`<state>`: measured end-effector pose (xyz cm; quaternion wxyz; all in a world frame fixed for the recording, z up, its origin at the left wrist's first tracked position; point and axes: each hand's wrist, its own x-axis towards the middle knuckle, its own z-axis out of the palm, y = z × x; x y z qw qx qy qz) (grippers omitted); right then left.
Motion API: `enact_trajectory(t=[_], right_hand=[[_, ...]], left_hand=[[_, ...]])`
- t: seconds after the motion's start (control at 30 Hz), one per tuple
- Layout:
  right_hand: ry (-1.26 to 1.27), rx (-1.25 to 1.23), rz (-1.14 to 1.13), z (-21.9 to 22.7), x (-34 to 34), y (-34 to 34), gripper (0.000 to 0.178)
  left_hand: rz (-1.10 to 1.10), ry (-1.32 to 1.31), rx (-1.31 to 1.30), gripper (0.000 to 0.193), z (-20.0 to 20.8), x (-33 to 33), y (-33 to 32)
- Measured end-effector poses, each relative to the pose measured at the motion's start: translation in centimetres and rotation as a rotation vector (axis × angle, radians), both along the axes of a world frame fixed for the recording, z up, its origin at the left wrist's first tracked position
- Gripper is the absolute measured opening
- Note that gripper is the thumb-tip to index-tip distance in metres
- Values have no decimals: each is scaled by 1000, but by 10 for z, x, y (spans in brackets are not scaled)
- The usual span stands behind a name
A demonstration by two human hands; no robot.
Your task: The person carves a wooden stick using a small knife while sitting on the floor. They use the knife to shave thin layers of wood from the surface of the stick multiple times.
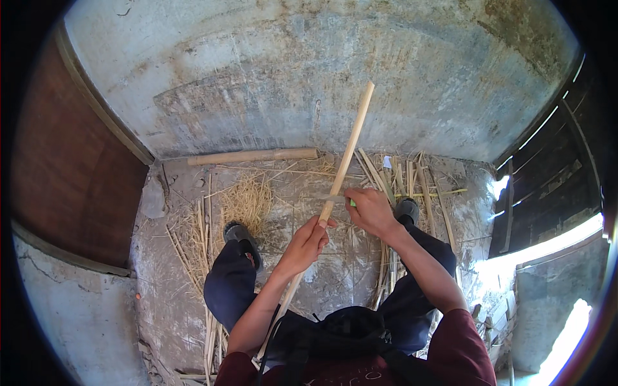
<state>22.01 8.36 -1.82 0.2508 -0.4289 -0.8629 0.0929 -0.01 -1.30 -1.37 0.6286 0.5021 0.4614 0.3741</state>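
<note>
Fingers closed, left hand (pixel 304 248) grips a strip (pixel 352 147), right hand (pixel 373 211) a knife (pixel 337 199) across it; work looks unfinished, shavings (pixel 249 202) at nine o'clock.

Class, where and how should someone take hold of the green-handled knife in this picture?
Probably by its green handle, coming from the right, as the right hand does: the thin blade points left across the bamboo strip, so a grip there could risk a cut.
</note>
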Motion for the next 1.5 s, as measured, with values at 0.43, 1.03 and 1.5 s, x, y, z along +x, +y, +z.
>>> enact_trajectory(t=[0.43, 1.03, 1.5], right_hand=[[-89, -15, -90, 0, -6, -3, 18], [-38, -6, 9, -11, -8, -5, 20], [21, 53, -136, -22, -4, 17, 12]], left_hand=[[111, 70, 79, 41, -6, 7, -2], [272, 314, 311, 35, -14, 16, -4], [271, 382, 337, 28, -3, 17, -9]])
